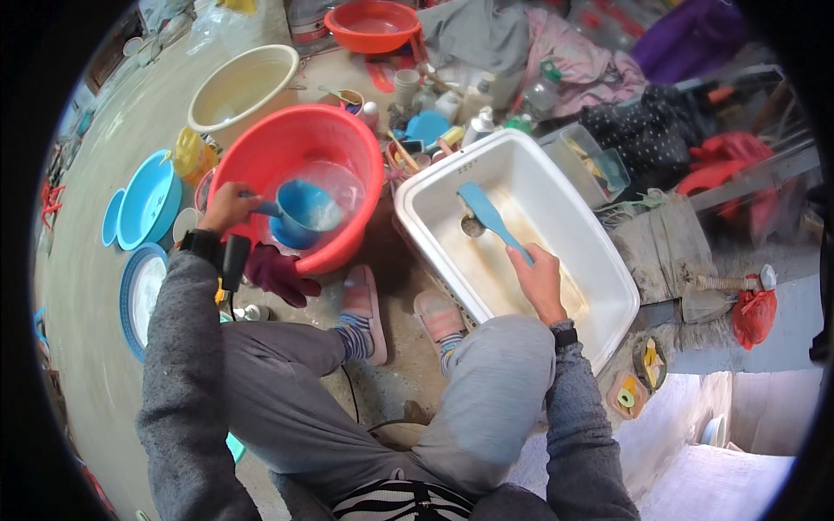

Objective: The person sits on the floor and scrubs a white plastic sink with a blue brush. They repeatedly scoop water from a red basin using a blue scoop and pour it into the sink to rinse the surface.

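Note:
My left hand (230, 207) is closed round the handle of a blue dipper (304, 207), which is tilted inside a large red basin (252, 148). Cloudy, sudsy water (343, 182) lies in the bottom of that basin. A dark red cloth (282, 276) hangs over its near rim. With my right hand (540, 282) I grip the handle of a blue scrubbing brush (489, 217). The brush head is inside a white rectangular sink (512, 149), close to the drain hole (472, 227). Brownish stains mark the sink's bottom. Whether the bristles touch it I cannot tell.
A cream basin (204, 106) stands behind the red one. Light blue basins (149, 204) and a blue-rimmed basin (130, 326) are on the floor at left. Bottles (479, 126) and cups crowd the far side. A clear plastic box (584, 161) and cloths lie right of the sink.

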The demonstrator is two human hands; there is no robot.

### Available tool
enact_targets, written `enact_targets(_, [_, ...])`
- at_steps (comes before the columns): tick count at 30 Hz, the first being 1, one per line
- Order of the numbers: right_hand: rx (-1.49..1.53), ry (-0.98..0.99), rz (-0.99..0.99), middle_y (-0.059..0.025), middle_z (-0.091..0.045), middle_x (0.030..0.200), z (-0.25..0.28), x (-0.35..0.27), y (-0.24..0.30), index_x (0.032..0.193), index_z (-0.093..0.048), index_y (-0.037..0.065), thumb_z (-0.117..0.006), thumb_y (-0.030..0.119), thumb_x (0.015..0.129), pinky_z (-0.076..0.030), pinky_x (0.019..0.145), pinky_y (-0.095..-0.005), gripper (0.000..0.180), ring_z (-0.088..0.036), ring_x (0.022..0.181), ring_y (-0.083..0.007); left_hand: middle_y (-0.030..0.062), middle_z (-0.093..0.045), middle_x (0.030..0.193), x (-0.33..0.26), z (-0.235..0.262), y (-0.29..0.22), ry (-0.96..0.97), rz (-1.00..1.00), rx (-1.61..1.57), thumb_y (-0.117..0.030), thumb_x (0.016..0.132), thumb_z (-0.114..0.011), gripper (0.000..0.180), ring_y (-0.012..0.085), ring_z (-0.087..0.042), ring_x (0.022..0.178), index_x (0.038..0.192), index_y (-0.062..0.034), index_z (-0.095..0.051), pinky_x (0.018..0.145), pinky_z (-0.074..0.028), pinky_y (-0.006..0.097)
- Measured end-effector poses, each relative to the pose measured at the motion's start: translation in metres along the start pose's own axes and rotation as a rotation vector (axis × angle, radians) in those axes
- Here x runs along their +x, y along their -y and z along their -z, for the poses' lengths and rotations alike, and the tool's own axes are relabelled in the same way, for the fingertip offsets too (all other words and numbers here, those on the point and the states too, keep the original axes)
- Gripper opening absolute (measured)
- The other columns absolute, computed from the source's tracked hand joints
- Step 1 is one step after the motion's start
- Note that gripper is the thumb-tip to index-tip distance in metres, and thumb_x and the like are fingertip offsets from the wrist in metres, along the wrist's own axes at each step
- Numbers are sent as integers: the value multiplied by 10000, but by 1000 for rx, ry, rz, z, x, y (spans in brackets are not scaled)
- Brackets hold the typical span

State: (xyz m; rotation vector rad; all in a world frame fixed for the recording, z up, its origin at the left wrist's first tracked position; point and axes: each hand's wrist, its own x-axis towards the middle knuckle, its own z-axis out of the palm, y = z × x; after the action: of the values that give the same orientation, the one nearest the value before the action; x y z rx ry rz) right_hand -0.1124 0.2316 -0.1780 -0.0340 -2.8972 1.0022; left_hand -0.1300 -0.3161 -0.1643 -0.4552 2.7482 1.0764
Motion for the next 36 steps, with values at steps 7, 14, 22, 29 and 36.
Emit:
enact_targets(7, [6,102,173,-209,-614,677,-30,11,16,833,-658,16,-670,336,858,-446,565,-423,321,-590,615,-373,18,-605,801,-29,49,-15,-133,75,-346,-220,922,-600,240,97,-576,673,1041,-14,-636,620,-480,229])
enact_targets(14, [-162,122,298,-209,-631,703,-59,36,32,896,-657,52,-628,328,882,-476,615,-471,278,-617,689,-403,12,-591,789,-47,64,-56,-166,-109,-352,-188,917,-600,220,98,-554,714,1054,-20,-641,667,-428,231])
enact_targets(22, [-183,178,305,-203,-630,685,-49,33,24,804,-611,35,-616,344,884,-477,582,-495,319,-619,669,-407,16,-582,769,-49,44,-111,-154,-248,-210,-186,912,-607,213,90,-557,665,1031,-10,-630,630,-436,231])
enact_targets(29, [-207,192,359,-201,-633,696,-57,42,27,905,-661,53,-618,326,893,-474,606,-472,276,-618,676,-403,22,-581,728,-44,26,-142,-198,-364,-195,-194,900,-627,226,92,-553,608,1022,-5,-637,574,-443,242])
enact_targets(36, [-237,210,379,-206,-630,685,-52,40,24,870,-638,53,-614,329,891,-482,588,-487,278,-619,663,-405,39,-586,724,-40,14,-156,-239,-369,-136,-217,890,-638,253,101,-563,602,1027,-4,-627,565,-451,258])
